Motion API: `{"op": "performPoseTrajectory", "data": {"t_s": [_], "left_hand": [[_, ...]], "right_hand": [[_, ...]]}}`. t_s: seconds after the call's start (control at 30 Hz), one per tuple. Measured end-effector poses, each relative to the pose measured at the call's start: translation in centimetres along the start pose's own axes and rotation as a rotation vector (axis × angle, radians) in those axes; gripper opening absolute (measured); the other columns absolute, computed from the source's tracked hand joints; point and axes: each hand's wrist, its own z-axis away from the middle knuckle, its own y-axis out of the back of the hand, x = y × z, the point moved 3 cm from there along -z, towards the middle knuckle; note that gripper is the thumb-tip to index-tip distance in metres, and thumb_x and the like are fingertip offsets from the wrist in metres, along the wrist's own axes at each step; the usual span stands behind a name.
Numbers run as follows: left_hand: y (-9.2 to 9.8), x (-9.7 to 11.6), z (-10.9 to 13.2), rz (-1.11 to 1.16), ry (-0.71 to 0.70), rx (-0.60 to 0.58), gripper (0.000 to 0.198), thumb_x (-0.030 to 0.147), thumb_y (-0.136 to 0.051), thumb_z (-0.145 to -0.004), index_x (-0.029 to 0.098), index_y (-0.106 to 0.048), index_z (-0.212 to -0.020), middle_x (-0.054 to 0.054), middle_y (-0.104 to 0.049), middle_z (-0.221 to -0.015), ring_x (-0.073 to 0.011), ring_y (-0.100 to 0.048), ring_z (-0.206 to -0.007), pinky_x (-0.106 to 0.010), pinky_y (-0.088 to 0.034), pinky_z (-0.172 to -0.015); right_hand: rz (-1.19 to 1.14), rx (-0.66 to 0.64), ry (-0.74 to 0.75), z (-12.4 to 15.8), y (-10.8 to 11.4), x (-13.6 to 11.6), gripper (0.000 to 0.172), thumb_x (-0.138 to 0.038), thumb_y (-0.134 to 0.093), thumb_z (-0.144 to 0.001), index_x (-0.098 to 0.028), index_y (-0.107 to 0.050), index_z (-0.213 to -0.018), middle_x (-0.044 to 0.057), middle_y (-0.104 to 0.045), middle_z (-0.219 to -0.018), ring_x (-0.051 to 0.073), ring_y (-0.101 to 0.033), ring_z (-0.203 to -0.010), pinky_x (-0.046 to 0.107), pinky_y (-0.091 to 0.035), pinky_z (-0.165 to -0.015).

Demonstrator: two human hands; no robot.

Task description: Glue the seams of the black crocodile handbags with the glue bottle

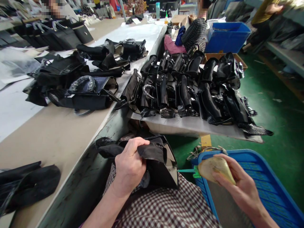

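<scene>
My left hand is closed on the black fabric of a black bag that rests on my lap, over a checked garment. My right hand is wrapped round a yellowish squeeze bottle with a green nozzle that points at the bag's edge. The bottle is held over the rim of a blue crate.
A board ahead carries several black bags. More black bags lie on the long table at left, and black pieces near its front. A seated person works beyond, beside a blue bin. Green floor at right.
</scene>
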Motion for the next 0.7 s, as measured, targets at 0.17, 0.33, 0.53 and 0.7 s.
{"op": "performPoseTrajectory", "data": {"t_s": [0.17,0.33,0.53,0.7], "left_hand": [[-0.2,0.0,0.1,0.015,0.012,0.005,0.026,-0.003,-0.052,-0.087,0.015,-0.061,-0.104,-0.004,-0.067,-0.103,-0.0149,-0.067,-0.098,-0.022,-0.055,-0.094],[-0.4,-0.3,0.0,0.002,0.011,0.008,0.025,-0.003,-0.052,-0.088,0.014,-0.062,-0.103,-0.004,-0.066,-0.105,-0.0144,-0.067,-0.097,-0.022,-0.054,-0.093],[-0.5,-0.3,-0.2,-0.011,0.016,0.005,0.025,-0.003,-0.052,-0.089,0.015,-0.062,-0.103,-0.004,-0.066,-0.104,-0.0140,-0.067,-0.096,-0.021,-0.054,-0.090],[-0.7,-0.6,-0.5,-0.050,0.007,0.024,0.020,0.000,-0.054,-0.091,0.015,-0.063,-0.101,-0.003,-0.067,-0.102,-0.0135,-0.068,-0.093,-0.021,-0.055,-0.086]], "right_hand": [[0.009,-0.103,-0.030,-0.1,0.3,-0.3,0.043,-0.039,-0.083,-0.081,-0.027,-0.069,-0.120,0.004,-0.075,-0.108,0.028,-0.073,-0.093,0.025,-0.061,-0.075],[-0.031,-0.066,-0.096,0.0,0.2,-0.4,0.043,-0.041,-0.084,-0.079,-0.028,-0.071,-0.117,0.004,-0.075,-0.107,0.030,-0.072,-0.091,0.028,-0.062,-0.072],[-0.069,-0.009,-0.169,0.4,-0.4,-1.4,0.045,-0.042,-0.085,-0.074,-0.027,-0.073,-0.115,0.005,-0.074,-0.106,0.031,-0.070,-0.092,0.032,-0.060,-0.077],[-0.194,-0.063,-0.274,0.5,-0.3,-0.1,0.048,-0.043,-0.088,-0.075,-0.026,-0.073,-0.117,0.007,-0.074,-0.102,0.027,-0.068,-0.079,0.027,-0.058,-0.055]]}}
